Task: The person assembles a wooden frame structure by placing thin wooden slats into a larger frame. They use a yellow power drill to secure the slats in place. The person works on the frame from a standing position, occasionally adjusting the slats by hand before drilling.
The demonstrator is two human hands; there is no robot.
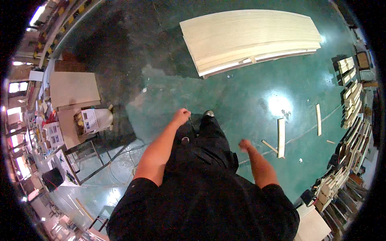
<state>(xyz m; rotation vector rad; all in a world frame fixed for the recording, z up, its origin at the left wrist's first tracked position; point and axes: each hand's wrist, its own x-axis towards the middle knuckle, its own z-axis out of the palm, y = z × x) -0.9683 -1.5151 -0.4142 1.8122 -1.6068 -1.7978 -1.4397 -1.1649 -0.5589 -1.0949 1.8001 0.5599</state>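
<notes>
My left hand (pixel 183 115) is out in front of my body, above my legs. Its fingers are curled in a pinch, and a thin sliver seems to show at the fingertips, too small to name. Lower and to the right, my right hand (pixel 244 145) hangs beside my thigh, smeared by motion, so its fingers do not show clearly. The nearest thing to it is a short wooden strip (pixel 269 146) on the green floor, apart from the hand. A longer pale wooden board (pixel 281 137) lies just beyond that strip.
A stack of large pale wood panels (pixel 249 30) lies ahead. Another narrow board (pixel 319 119) is on the floor at right, near piles of cut timber (pixel 352 100). To the left are a brown board (pixel 75 89), a white bucket-like container (pixel 103 119) and a metal frame (pixel 96 170).
</notes>
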